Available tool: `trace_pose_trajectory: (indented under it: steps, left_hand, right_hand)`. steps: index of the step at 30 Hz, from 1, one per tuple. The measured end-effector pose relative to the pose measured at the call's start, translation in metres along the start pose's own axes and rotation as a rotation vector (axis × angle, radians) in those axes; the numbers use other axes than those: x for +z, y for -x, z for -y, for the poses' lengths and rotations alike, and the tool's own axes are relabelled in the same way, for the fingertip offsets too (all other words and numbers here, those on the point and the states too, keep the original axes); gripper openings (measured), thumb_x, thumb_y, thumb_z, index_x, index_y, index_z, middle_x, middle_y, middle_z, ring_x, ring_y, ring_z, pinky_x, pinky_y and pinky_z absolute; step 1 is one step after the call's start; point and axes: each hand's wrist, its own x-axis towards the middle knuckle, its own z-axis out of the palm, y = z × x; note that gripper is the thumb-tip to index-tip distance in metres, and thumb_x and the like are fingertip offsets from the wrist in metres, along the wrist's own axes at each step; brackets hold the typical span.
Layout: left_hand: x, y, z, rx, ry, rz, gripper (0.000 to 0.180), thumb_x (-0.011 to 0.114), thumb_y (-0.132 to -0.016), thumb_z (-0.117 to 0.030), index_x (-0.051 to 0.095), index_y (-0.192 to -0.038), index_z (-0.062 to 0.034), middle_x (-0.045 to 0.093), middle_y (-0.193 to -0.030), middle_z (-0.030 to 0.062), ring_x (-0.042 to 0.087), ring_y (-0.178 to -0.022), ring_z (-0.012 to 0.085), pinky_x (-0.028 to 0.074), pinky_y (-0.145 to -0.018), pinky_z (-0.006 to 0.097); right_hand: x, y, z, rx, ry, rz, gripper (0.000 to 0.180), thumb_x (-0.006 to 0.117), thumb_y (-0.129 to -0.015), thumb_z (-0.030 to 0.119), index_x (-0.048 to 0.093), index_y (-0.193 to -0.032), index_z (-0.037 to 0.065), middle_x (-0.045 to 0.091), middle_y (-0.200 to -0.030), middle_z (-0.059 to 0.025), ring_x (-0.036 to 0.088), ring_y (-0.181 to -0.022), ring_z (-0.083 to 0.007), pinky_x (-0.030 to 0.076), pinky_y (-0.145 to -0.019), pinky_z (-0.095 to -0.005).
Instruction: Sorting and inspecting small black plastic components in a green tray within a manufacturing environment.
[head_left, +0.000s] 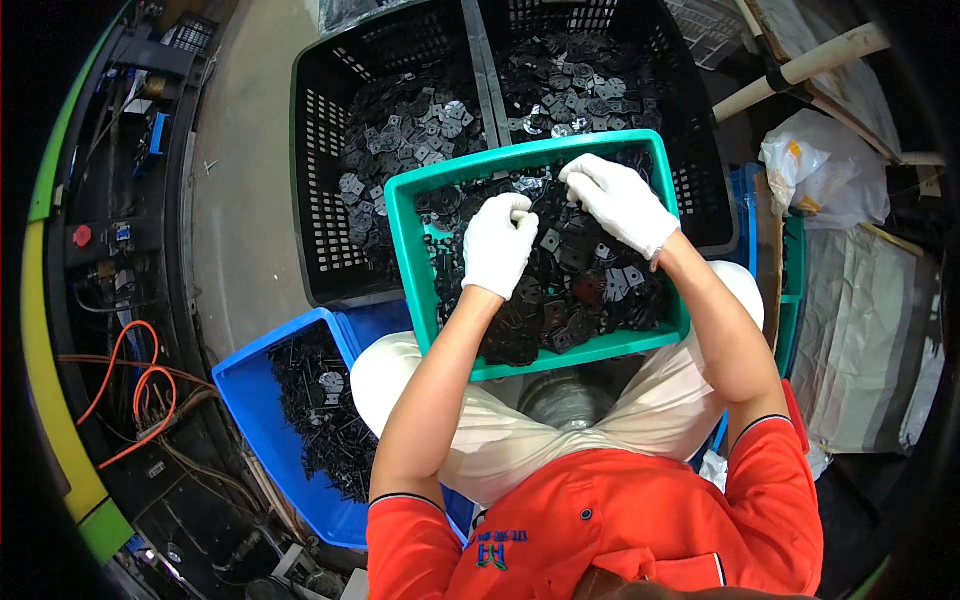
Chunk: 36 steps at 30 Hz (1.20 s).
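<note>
A green tray (408,250) full of small black plastic parts and flat plates (575,255) is at my lap, its far side over the edge of a black crate. My left hand (498,245), in a white glove, is over the left half of the tray with its fingers curled in. Also gloved in white, my right hand (622,203) is over the far right part, thumb and fingers drawn together and pointing left. Whatever either hand pinches is too small or hidden to make out. The hands are apart from each other.
Beyond the tray, two black perforated crates (312,170) hold many flat dark and shiny plates. A blue bin (245,385) of thin black parts stands at my left. Machinery with orange tubing (150,370) lines the far left. Plastic bags (825,170) and a pale pole (800,72) are at right.
</note>
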Motion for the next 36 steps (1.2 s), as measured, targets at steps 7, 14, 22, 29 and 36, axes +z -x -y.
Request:
trace_pose_trajectory:
  steps: [7, 14, 22, 29, 36]
  left_hand:
    - [-0.003, 0.005, -0.022, 0.155, -0.068, -0.176, 0.016, 0.070, -0.071, -0.009, 0.061, -0.084, -0.0049, 0.055, -0.077, 0.0079, 0.054, -0.063, 0.0166, 0.044, -0.059, 0.029]
    - [-0.030, 0.005, -0.048, 0.469, 0.156, -0.218, 0.020, 0.057, -0.069, 0.012, 0.060, -0.084, -0.0024, 0.058, -0.095, 0.0082, 0.057, -0.078, 0.0130, 0.048, -0.067, 0.024]
    - [-0.035, 0.007, -0.059, -0.005, 0.779, 0.003, 0.039, 0.051, -0.084, 0.003, 0.043, -0.122, 0.0037, 0.058, -0.106, 0.0142, 0.059, -0.092, 0.0179, 0.050, -0.077, 0.027]
    - [-0.032, 0.008, -0.058, -0.024, 0.865, -0.006, 0.042, 0.064, -0.079, -0.002, 0.048, -0.118, 0.0046, 0.060, -0.103, 0.0113, 0.059, -0.089, 0.0140, 0.048, -0.075, 0.024]
    - [-0.032, 0.009, -0.059, -0.118, 0.921, -0.063, 0.037, 0.064, -0.076, 0.003, 0.052, -0.112, 0.0040, 0.061, -0.102, 0.0111, 0.059, -0.092, 0.0152, 0.047, -0.082, 0.026]
  right_hand:
    - [0.008, -0.001, -0.007, -0.125, 0.165, 0.008, 0.028, 0.045, -0.091, 0.028, 0.054, -0.101, 0.003, 0.063, -0.085, -0.0182, 0.061, -0.075, -0.0324, 0.048, -0.066, -0.0393]
    - [-0.006, 0.004, 0.030, 0.294, -0.633, 0.172, 0.031, 0.049, -0.092, 0.026, 0.057, -0.108, 0.002, 0.059, -0.078, -0.0030, 0.044, -0.058, -0.0042, 0.038, -0.051, -0.0177]
    - [0.002, 0.011, 0.030, 0.158, -0.819, 0.024, 0.030, 0.058, -0.086, 0.015, 0.052, -0.108, -0.004, 0.061, -0.088, -0.0106, 0.062, -0.075, -0.0135, 0.052, -0.067, -0.0245]
    - [0.006, 0.012, 0.032, 0.199, -0.795, 0.044, 0.027, 0.060, -0.085, 0.016, 0.052, -0.102, -0.003, 0.061, -0.086, -0.0102, 0.062, -0.075, -0.0139, 0.051, -0.065, -0.0245]
    - [0.015, 0.012, 0.027, 0.175, -0.723, 0.108, 0.021, 0.061, -0.085, 0.018, 0.053, -0.095, 0.001, 0.060, -0.078, -0.0069, 0.057, -0.066, -0.0103, 0.048, -0.060, -0.0235]
